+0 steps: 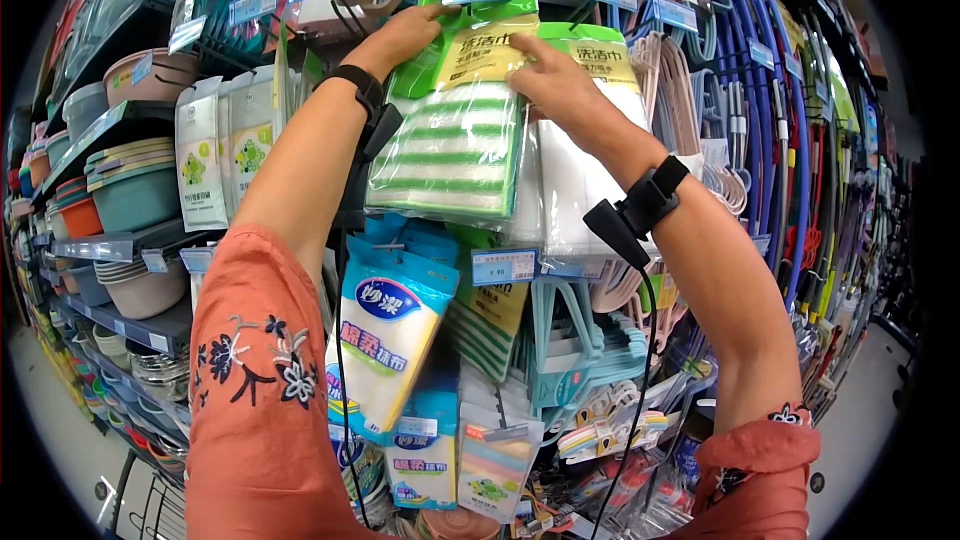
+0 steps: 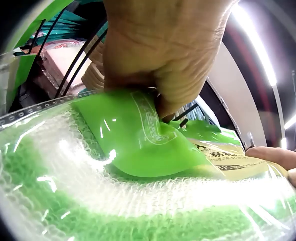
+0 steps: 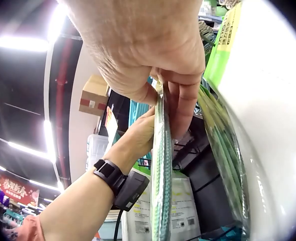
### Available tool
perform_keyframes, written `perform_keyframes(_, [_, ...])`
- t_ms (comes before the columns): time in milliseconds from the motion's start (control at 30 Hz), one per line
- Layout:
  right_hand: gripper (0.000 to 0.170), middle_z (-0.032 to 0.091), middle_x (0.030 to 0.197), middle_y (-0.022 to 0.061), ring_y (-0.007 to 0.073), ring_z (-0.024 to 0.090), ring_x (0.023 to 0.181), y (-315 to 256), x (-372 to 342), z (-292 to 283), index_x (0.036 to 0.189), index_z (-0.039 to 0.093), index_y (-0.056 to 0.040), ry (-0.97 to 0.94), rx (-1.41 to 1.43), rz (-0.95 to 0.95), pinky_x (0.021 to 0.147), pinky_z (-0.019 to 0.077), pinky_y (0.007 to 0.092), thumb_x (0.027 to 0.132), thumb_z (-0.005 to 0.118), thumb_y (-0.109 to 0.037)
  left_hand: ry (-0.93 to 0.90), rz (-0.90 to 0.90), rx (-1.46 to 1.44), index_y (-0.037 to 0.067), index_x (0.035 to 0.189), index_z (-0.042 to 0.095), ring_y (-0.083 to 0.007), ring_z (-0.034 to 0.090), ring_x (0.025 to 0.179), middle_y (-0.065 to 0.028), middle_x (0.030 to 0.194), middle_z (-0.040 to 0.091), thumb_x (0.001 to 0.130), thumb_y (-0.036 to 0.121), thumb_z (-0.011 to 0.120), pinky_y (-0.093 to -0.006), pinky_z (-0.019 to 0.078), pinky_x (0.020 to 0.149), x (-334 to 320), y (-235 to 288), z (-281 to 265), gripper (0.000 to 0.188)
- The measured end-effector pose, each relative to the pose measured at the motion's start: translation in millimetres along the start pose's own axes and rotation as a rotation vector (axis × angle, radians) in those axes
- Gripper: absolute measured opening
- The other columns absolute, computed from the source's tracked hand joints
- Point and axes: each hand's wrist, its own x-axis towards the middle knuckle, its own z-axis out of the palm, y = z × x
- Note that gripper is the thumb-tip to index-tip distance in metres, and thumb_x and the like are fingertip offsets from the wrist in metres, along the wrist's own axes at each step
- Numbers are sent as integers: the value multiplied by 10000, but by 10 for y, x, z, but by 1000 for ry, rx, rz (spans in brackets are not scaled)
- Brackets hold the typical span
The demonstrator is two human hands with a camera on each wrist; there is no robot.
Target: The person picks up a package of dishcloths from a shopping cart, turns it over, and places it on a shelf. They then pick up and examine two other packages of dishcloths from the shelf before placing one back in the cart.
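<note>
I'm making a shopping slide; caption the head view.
Left hand and right hand hold a clear plastic packet of green-and-white striped cloth by its upper part.

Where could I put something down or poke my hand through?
Perhaps the gray floor, right of the long poles. In the right wrist view, you might reach between the striped cloth pack and the hanging packs, before the dark panel. Below that pack, blue packs and hangers crowd together.

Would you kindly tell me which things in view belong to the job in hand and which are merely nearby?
In the job:
- left hand
- right hand
- green-striped cloth pack, held by both

Merely nearby:
- white cloth pack
- turquoise hangers
- teal basin
</note>
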Motion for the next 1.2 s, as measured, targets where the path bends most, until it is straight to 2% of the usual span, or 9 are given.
perform_keyframes(167, [656, 634, 1146, 242, 235, 682, 859, 31, 98, 66, 1458, 359, 82, -26, -150, 13, 670, 576, 329, 862, 534, -128, -45, -70, 86, 111, 1405, 537, -378, 597, 1156, -255, 1225, 644, 858, 136, 497, -403, 459, 1009, 6, -190, 150, 549])
perform_keyframes(300, [643, 651, 1058, 182, 188, 659, 747, 155, 202, 183, 1485, 332, 56, -20, -338, -122, 575, 552, 311, 913, 550, -140, 49, -83, 329, 108, 1467, 458, -456, 382, 1342, -344, 1348, 484, 894, 342, 601, -451, 353, 1111, -182, -139, 126, 635])
perform_keyframes(400, [606, 631, 1115, 326, 359, 715, 753, 65, 174, 245, 1433, 358, 90, -75, -323, -48, 616, 602, 407, 869, 494, -84, 216, -115, 403, 86, 1452, 470, -436, 394, 1342, -340, 1347, 489, 894, 350, 618, -442, 371, 1097, -313, -221, 171, 635])
perform_keyframes(533, [560, 638, 1100, 324, 394, 713, 715, 225, 303, 304, 1394, 385, 101, -62, -281, -34, 601, 616, 431, 870, 486, -67, 103, -62, 300, 42, 1423, 487, -473, 486, 1264, -346, 1341, 499, 912, 416, 607, -458, 410, 1065, -579, -46, 127, 645])
perform_keyframes(700, [454, 649, 1086, 310, 403, 721, 753, 266, 477, 332, 1302, 463, 106, -123, -174, 50, 617, 633, 414, 892, 495, -85, -93, -138, 47, -65, 1424, 440, -304, 509, 1306, -243, 1418, 511, 981, 477, 553, -357, 391, 1082, -805, 92, 193, 710])
perform_keyframes(833, [689, 651, 1083, 278, 338, 719, 730, 202, 455, 291, 1524, 229, 30, -269, -142, 263, 618, 632, 395, 892, 489, -63, -190, -228, -24, -62, 1453, 406, -303, 485, 1331, -237, 1421, 508, 972, 479, 568, -348, 373, 1106, -1080, 454, 286, 742])
perform_keyframes(967, [650, 663, 1083, 248, 334, 717, 876, 145, 314, 258, 1507, 318, 7, -253, -262, 214, 713, 614, 403, 904, 527, -114, -193, -217, 85, -53, 1451, 414, -296, 463, 1350, -226, 1433, 496, 978, 472, 572, -360, 367, 1112, -1341, 526, 334, 724])
perform_keyframes(1067, [571, 659, 1141, 209, 332, 686, 1005, 392, 204, 161, 1453, 426, 7, -1, -782, -396, 822, 569, 408, 924, 541, -176, -132, -168, 13, -21, 1442, 441, -278, 470, 1340, -197, 1413, 516, 981, 423, 598, -352, 371, 1107, -1693, 894, 171, 659])
perform_keyframes(1200, [429, 670, 1114, 219, 296, 671, 1010, 114, -483, 42, 1248, 583, 38, 46, -377, -488, 867, 520, 369, 898, 568, -208, 13, -143, -48, 32, 1429, 475, -217, 521, 1273, -124, 1376, 548, 999, 345, 605, -327, 405, 1072, -2381, 1243, 47, 547])
